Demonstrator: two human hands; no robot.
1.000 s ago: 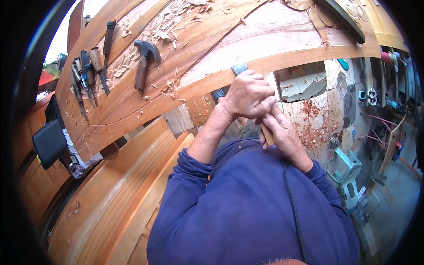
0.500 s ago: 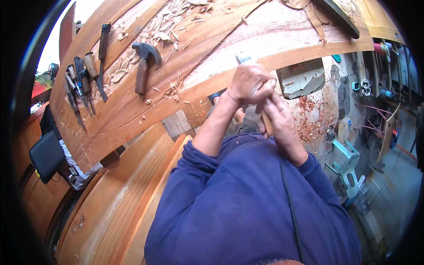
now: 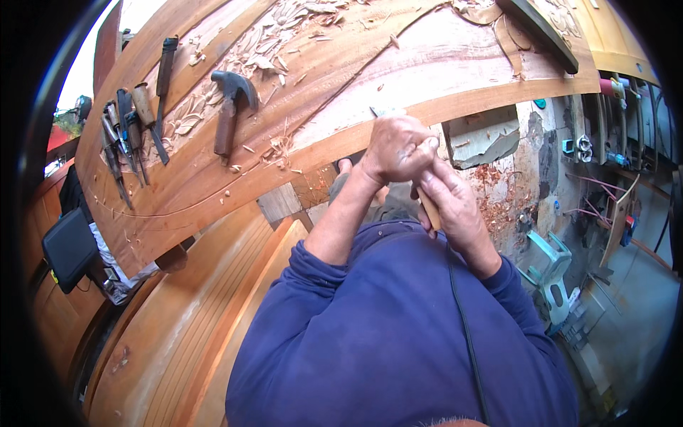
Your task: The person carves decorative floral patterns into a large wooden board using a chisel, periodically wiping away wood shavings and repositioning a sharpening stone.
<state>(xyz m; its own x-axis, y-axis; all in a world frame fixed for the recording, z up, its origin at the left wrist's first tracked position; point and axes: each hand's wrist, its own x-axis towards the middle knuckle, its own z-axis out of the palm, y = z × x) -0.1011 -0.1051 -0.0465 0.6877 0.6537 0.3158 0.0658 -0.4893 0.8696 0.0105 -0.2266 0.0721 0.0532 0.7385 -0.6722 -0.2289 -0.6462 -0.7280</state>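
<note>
- Both hands are on a chisel (image 3: 429, 208) at the near edge of the big wood panel (image 3: 370, 78), about the middle of the view.
- Left hand (image 3: 400, 148) is closed round the blade end, knuckles up, steering it; a bit of metal tip pokes out past the fingers toward the panel.
- Right hand (image 3: 455, 210) is wrapped round the pale wooden handle, just behind the left and touching it.
- My guess on handling: the chisel is light and stiff, edge is sharp, so hold low on the blade with one hand and drive from the handle with the other. The handle looks smooth, could slip if sweaty.
- The panel looks heavy and rigid, won't shift; carved bits probably chip easily.
- Far left on the panel: a hammer (image 3: 229, 107), a row of more chisels (image 3: 128, 139), and shavings (image 3: 277, 50) all over.
</note>
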